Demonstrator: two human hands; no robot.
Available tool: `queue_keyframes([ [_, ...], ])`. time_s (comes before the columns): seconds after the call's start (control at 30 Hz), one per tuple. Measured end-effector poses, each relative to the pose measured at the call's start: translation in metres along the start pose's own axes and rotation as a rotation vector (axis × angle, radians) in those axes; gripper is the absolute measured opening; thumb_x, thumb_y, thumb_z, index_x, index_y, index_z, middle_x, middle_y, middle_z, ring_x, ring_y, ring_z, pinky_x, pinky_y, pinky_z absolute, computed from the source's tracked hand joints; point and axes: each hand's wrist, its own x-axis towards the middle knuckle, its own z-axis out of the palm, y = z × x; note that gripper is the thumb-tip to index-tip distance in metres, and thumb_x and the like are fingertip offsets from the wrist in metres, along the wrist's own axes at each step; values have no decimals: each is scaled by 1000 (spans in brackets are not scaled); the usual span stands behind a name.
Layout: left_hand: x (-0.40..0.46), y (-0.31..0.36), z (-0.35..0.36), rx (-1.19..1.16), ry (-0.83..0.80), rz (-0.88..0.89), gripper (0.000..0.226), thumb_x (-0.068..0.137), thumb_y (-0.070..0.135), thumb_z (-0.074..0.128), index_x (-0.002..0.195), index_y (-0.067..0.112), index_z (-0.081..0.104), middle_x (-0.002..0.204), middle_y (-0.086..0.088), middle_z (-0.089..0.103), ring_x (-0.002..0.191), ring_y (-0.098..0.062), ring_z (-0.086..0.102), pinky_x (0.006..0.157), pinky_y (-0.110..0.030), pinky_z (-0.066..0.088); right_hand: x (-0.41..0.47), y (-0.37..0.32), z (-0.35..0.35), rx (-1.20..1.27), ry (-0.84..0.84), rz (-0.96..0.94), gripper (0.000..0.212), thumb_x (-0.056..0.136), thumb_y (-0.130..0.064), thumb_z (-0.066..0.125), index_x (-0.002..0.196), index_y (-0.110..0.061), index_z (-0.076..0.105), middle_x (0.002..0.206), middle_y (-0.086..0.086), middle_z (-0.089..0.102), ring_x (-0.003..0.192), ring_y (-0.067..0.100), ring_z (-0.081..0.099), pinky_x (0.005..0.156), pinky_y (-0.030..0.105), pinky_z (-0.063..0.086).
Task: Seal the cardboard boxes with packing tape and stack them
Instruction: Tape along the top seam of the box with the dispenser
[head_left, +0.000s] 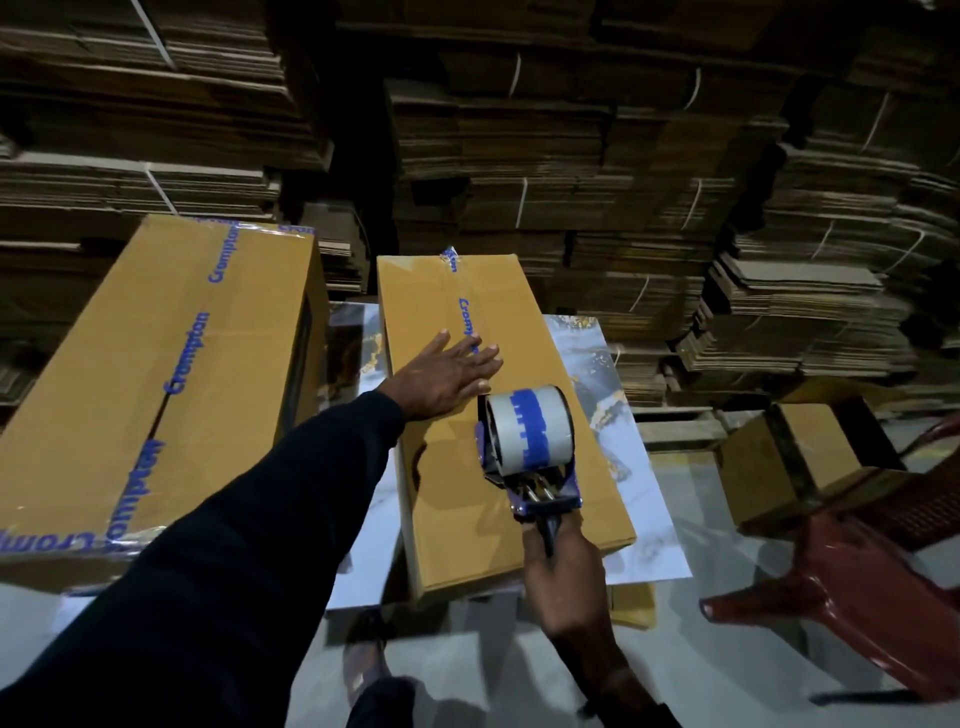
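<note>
A long brown cardboard box (561, 499) lies on a marbled sheet in front of me. Clear tape printed in blue runs along the far half of its top seam. My left hand (447, 374) presses flat on the box top with straight fingers, over the taped seam. My right hand (563, 577) grips the handle of a blue tape dispenser (530, 441), whose roll stands on the box top just right of my left hand. A second, larger box (156, 374) lies to the left, with blue-printed tape along its whole top seam.
The marbled sheet (592, 364) under the box covers a low surface. An open small box (810, 457) sits at right on a dark red plastic chair (852, 587). Tall stacks of flattened cartons (571, 156) fill the background. Pale floor (519, 670) lies below.
</note>
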Motion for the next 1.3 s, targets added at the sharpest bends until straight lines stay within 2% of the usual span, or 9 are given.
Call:
queue_keyframes([
  [0.07,-1,-2,0,-6,1,8,57,111,51,12,165,34,15,173,9,4,160,-17,-7,127,-55,-6,4,-5,2,38,11,10,10,98,-26,60,99,-22,51,92,17,71,89,41,64,69,43,50],
  [0.2,2,-10,-7,-14,2,-4,58,110,50,13,165,33,18,174,6,6,160,-18,-5,128,-57,-4,32,-20,8,93,-2,25,14,90,-43,51,97,-31,49,84,10,68,81,40,67,68,48,57],
  [0.33,14,-28,-15,-26,-14,-76,55,110,45,25,164,36,19,173,6,9,161,-21,-1,128,-56,-4,78,-50,13,80,-9,-8,10,98,-26,58,98,-18,54,94,18,68,91,41,62,71,43,50],
  [0.53,22,-52,-22,-19,-6,-128,57,107,32,41,163,28,28,172,5,21,161,-22,-1,128,-56,-3,118,-78,18,59,-41,-10,10,100,-21,58,93,-17,52,91,12,63,83,36,56,67,36,39],
  [0.67,18,-54,-17,-39,42,-83,54,108,31,40,161,28,33,170,5,27,161,-21,2,128,-56,-2,123,-73,24,39,-30,-21,10,100,-24,59,95,-18,52,97,18,70,91,41,63,68,38,45],
  [0.83,11,-49,-14,-40,67,-80,52,109,33,36,161,30,33,169,5,28,160,-19,3,128,-53,-1,124,-70,24,36,-32,-31,9,99,-24,59,94,-19,53,93,15,70,87,39,63,69,39,48],
  [1.03,5,-47,-12,-17,121,-102,51,107,35,34,158,31,37,166,4,36,159,-21,15,128,-53,7,121,-69,21,62,-57,-44,7,100,-23,57,96,-23,52,91,10,67,84,34,62,68,35,44],
  [1.17,8,-46,-13,-11,99,-140,48,105,34,39,152,30,44,162,1,43,159,-21,18,127,-55,11,116,-66,20,60,-69,-68,8,102,-22,56,96,-23,51,85,5,65,78,28,61,66,33,41],
  [1.3,8,-40,-19,10,63,-176,50,106,33,44,156,30,40,165,1,39,159,-20,15,128,-53,7,112,-60,24,37,-57,-99,8,102,-24,56,107,-18,53,95,10,68,88,35,65,68,35,46],
])
